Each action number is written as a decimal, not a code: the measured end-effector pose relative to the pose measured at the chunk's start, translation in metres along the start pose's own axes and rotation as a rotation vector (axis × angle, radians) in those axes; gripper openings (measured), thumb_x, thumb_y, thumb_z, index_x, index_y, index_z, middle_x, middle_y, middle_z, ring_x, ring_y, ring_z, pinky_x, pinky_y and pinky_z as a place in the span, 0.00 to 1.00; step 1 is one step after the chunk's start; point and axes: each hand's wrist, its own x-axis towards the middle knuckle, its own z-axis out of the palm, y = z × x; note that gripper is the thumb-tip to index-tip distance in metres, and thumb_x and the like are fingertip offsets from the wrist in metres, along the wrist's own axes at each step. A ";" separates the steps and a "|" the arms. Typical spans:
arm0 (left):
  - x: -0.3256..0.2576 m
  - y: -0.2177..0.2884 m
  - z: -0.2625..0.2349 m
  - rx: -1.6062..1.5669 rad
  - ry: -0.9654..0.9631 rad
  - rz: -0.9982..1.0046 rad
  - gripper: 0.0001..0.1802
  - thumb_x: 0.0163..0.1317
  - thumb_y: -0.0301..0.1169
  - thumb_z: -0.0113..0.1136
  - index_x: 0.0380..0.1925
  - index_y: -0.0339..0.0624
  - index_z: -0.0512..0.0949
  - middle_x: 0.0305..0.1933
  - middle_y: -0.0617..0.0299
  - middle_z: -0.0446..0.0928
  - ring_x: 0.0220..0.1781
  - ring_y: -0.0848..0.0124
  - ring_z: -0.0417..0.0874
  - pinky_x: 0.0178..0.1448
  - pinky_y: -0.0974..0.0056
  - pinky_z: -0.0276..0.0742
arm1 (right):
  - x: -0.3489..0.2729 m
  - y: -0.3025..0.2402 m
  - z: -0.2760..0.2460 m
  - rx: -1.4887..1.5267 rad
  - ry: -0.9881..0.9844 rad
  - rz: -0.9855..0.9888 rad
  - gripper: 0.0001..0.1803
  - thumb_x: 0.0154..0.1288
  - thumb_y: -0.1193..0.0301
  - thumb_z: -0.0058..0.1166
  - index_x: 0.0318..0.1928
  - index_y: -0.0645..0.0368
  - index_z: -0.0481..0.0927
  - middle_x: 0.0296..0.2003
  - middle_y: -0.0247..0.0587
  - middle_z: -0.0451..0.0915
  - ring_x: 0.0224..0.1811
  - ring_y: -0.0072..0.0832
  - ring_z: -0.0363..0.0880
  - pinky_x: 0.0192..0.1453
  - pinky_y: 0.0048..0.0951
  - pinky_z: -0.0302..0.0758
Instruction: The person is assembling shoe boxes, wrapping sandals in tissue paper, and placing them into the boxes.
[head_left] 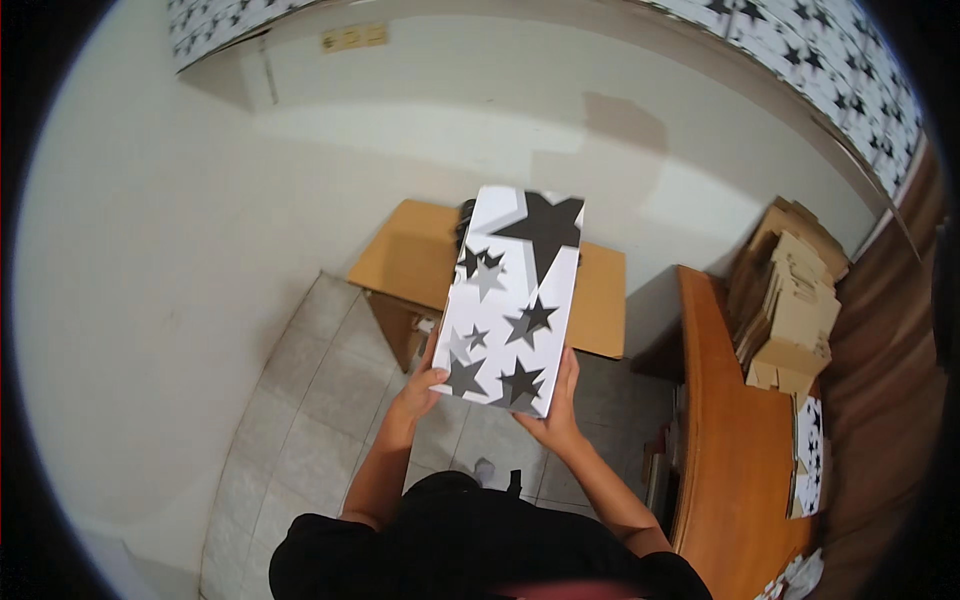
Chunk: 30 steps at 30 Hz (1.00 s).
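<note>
Seen from the head, a person's left hand (pixel 418 390) and right hand (pixel 557 415) grip the near left and right edges of a white star-patterned box (pixel 510 300), held up before a small tan counter (pixel 600 300) by the pale far wall (pixel 350 130). Tiles line the floor (pixel 260 430); at right, a brown wooden counter (pixel 720 450) bears stacked cardboard (pixel 795 310) near a brown curtain (pixel 880 400).

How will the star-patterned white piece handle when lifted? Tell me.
The star-patterned white piece is probably stiff, since its long edges look straight. It may be light for its size, as the left hand and right hand hold it near one end. Its smooth-looking face might slip in a loose grip.
</note>
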 end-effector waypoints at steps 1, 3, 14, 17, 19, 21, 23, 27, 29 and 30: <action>-0.005 0.012 -0.005 0.063 0.009 0.082 0.56 0.40 0.41 0.59 0.67 0.42 0.39 0.70 0.56 0.45 0.71 0.63 0.46 0.70 0.60 0.42 | 0.011 -0.006 0.006 0.017 0.000 -0.055 0.62 0.40 0.65 0.67 0.67 0.63 0.33 0.64 0.66 0.37 0.67 0.58 0.39 0.67 0.50 0.44; -0.016 0.026 -0.008 0.120 0.031 0.166 0.59 0.39 0.47 0.61 0.68 0.42 0.39 0.71 0.58 0.42 0.72 0.65 0.43 0.71 0.61 0.39 | 0.022 -0.012 0.013 0.041 0.005 -0.122 0.62 0.38 0.67 0.66 0.67 0.63 0.34 0.65 0.63 0.39 0.67 0.57 0.42 0.67 0.49 0.45; -0.048 0.172 -0.077 0.472 0.169 0.313 0.52 0.32 0.31 0.76 0.61 0.39 0.58 0.59 0.61 0.65 0.62 0.71 0.62 0.63 0.63 0.58 | 0.150 -0.104 0.107 0.071 0.012 -0.441 0.57 0.44 0.66 0.63 0.66 0.67 0.35 0.65 0.64 0.40 0.67 0.54 0.42 0.68 0.45 0.44; -0.046 0.209 -0.105 0.650 0.190 0.440 0.42 0.35 0.23 0.73 0.55 0.37 0.65 0.51 0.63 0.71 0.54 0.73 0.69 0.56 0.66 0.66 | 0.179 -0.117 0.142 0.038 0.019 -0.522 0.56 0.44 0.70 0.61 0.66 0.68 0.34 0.66 0.61 0.39 0.68 0.52 0.40 0.68 0.43 0.43; -0.036 0.191 -0.117 0.854 0.276 0.535 0.37 0.36 0.22 0.72 0.51 0.36 0.68 0.46 0.62 0.74 0.47 0.73 0.74 0.49 0.68 0.72 | 0.184 -0.096 0.149 0.012 -0.018 -0.599 0.56 0.44 0.74 0.59 0.66 0.67 0.32 0.66 0.61 0.38 0.68 0.53 0.38 0.69 0.43 0.42; -0.022 0.201 -0.130 0.913 0.290 0.567 0.35 0.36 0.22 0.72 0.50 0.36 0.69 0.46 0.62 0.74 0.46 0.72 0.75 0.48 0.68 0.73 | 0.197 -0.091 0.162 0.020 0.005 -0.639 0.56 0.45 0.74 0.58 0.66 0.66 0.32 0.65 0.61 0.38 0.68 0.53 0.38 0.69 0.43 0.43; -0.008 0.221 -0.151 0.976 0.281 0.672 0.37 0.35 0.21 0.74 0.49 0.36 0.68 0.44 0.60 0.75 0.46 0.71 0.76 0.48 0.68 0.74 | 0.222 -0.088 0.177 0.054 0.044 -0.746 0.53 0.46 0.75 0.57 0.67 0.64 0.35 0.65 0.63 0.38 0.68 0.55 0.40 0.69 0.43 0.44; 0.008 0.309 -0.185 0.815 0.357 0.589 0.42 0.32 0.21 0.75 0.51 0.33 0.64 0.49 0.55 0.72 0.48 0.70 0.75 0.50 0.65 0.74 | 0.284 -0.138 0.193 -0.061 0.080 -0.863 0.50 0.48 0.73 0.57 0.67 0.62 0.40 0.65 0.63 0.38 0.67 0.56 0.42 0.68 0.43 0.45; 0.021 0.348 -0.205 0.792 0.322 0.781 0.41 0.32 0.21 0.74 0.50 0.31 0.64 0.50 0.55 0.71 0.50 0.70 0.74 0.50 0.65 0.74 | 0.310 -0.165 0.201 0.004 0.103 -0.936 0.48 0.50 0.69 0.59 0.67 0.62 0.44 0.64 0.62 0.42 0.67 0.55 0.44 0.68 0.43 0.46; 0.029 0.368 -0.211 0.795 0.324 0.792 0.41 0.32 0.21 0.74 0.50 0.31 0.64 0.50 0.55 0.71 0.50 0.70 0.74 0.50 0.65 0.74 | 0.324 -0.174 0.203 0.005 0.105 -0.947 0.48 0.50 0.69 0.59 0.67 0.62 0.44 0.64 0.62 0.42 0.67 0.55 0.44 0.68 0.43 0.46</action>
